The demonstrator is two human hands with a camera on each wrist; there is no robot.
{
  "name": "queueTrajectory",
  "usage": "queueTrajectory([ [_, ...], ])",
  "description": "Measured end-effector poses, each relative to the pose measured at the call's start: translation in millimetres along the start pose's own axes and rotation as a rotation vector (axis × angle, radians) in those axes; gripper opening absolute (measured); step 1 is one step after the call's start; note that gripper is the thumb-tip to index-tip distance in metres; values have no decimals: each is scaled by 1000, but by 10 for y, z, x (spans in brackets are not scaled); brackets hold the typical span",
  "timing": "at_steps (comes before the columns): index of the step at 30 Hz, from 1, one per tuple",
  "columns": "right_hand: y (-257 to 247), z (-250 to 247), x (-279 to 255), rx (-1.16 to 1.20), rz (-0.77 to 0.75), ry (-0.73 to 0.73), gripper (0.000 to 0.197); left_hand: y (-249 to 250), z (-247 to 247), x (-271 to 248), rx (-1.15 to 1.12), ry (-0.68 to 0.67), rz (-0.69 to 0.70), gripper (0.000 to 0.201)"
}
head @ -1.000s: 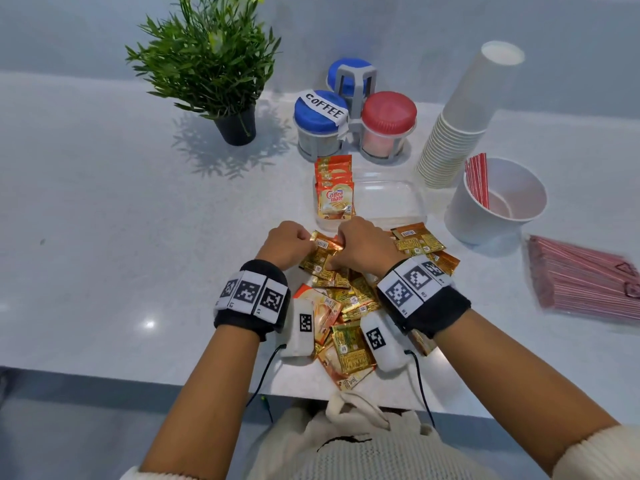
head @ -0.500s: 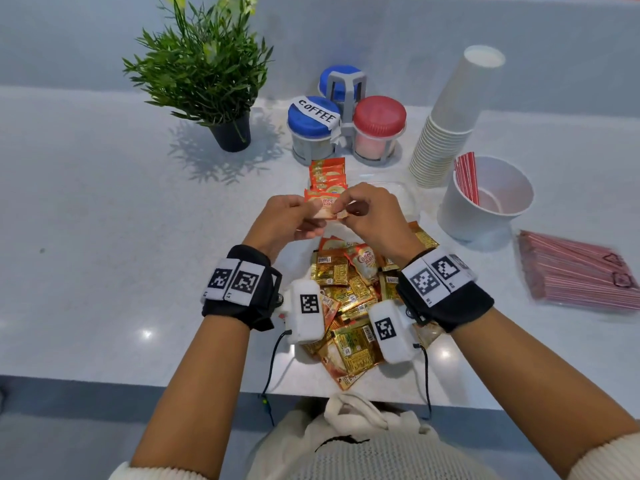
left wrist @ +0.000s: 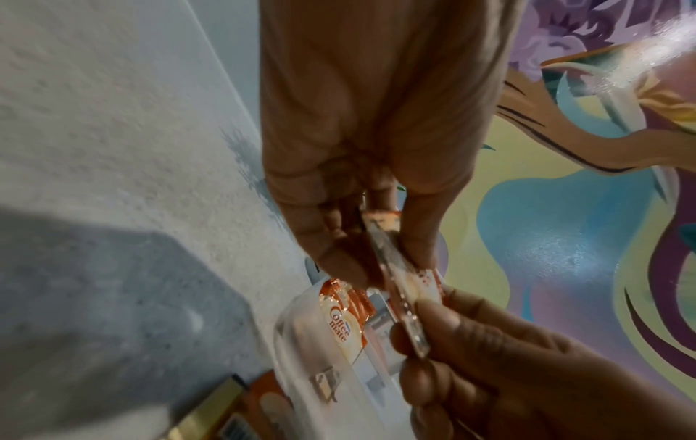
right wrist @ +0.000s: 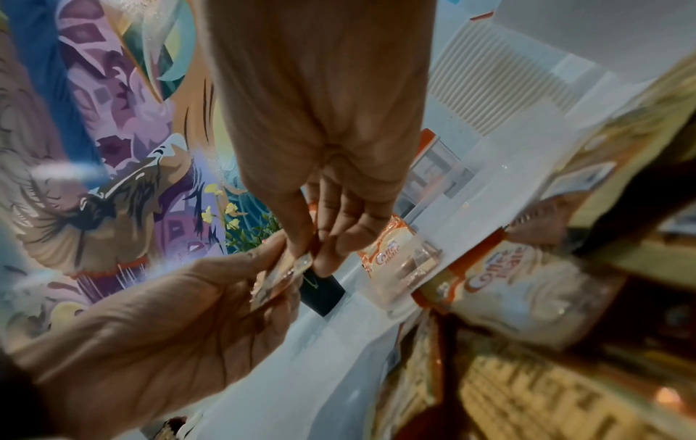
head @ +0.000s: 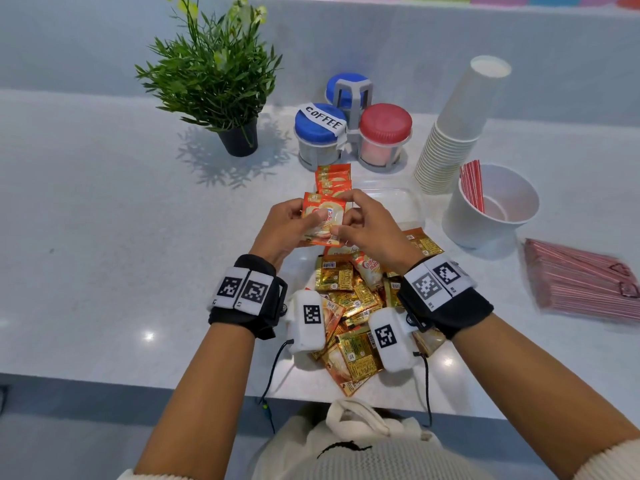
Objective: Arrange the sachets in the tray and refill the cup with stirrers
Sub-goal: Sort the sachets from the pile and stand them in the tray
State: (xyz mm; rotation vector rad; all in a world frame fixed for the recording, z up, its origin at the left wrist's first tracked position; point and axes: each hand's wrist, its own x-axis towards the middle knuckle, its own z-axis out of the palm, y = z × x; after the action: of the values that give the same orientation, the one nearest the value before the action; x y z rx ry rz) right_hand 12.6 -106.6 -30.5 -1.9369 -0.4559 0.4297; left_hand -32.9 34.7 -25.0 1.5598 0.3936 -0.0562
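Observation:
Both hands hold orange Coffee-mate sachets (head: 320, 216) upright in the air, just in front of the clear tray (head: 398, 199). My left hand (head: 289, 225) grips the sachets' left side, thumb on the front; my right hand (head: 360, 223) pinches their right lower edge. In the left wrist view the sachets (left wrist: 391, 268) show edge-on between the fingers. A row of orange sachets (head: 333, 178) stands in the tray's left end. A loose pile of gold and orange sachets (head: 349, 299) lies on the counter under my wrists. The white cup (head: 491, 206) holds a few red stirrers (head: 472, 185).
A pack of red stirrers (head: 585, 282) lies at the right. A stack of paper cups (head: 453, 133) leans behind the white cup. A rack of blue and red lidded jars (head: 349, 133) and a potted plant (head: 221, 88) stand at the back.
Both hands lifted sachets out of the pile and carried them forward toward the tray; the sachets now stand upright with the printed face toward me.

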Motion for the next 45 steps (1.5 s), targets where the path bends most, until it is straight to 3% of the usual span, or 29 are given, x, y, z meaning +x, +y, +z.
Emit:
queueTrajectory([
  [5, 42, 22, -19, -214, 26, -38, 39, -53, -47, 13, 32, 98, 0, 23],
  [8, 76, 14, -81, -388, 28, -223, 35, -81, -91, 19, 31, 142, -10, 14],
  [11, 64, 48, -115, -653, -31, -431, 39, -99, -100, 38, 32, 155, -24, 18],
  [16, 71, 80, -111, -842, -76, -541, 55, -142, -70, 55, 31, 164, -47, 23],
  [22, 57, 42, -146, -734, -140, -359, 27, -193, -97, 77, -10, 220, -50, 17],
  [25, 15, -46, -143, -546, -135, -229, 20, -208, -111, 92, -8, 241, -32, 13],
  [28, -20, -161, -106, -331, -77, -134, 12, -191, -63, 96, 24, 201, -16, 19],
  [31, -6, -256, -76, -144, -38, -100, 17, -149, 37, 83, 41, 122, -22, 24],
  [33, 30, -289, -66, -45, 1, -60, 6, -117, 94, 61, 34, 74, -26, 25],
  [39, 114, -360, -121, 289, 128, 46, 28, -136, 193, 64, 28, 63, -32, 26],
  [42, 132, -354, -121, 280, 131, 102, 29, -144, 275, 34, 13, 11, -55, 29],
  [45, 168, -341, -81, 57, 90, 178, 24, -123, 370, 8, -47, -58, -120, 35],
])
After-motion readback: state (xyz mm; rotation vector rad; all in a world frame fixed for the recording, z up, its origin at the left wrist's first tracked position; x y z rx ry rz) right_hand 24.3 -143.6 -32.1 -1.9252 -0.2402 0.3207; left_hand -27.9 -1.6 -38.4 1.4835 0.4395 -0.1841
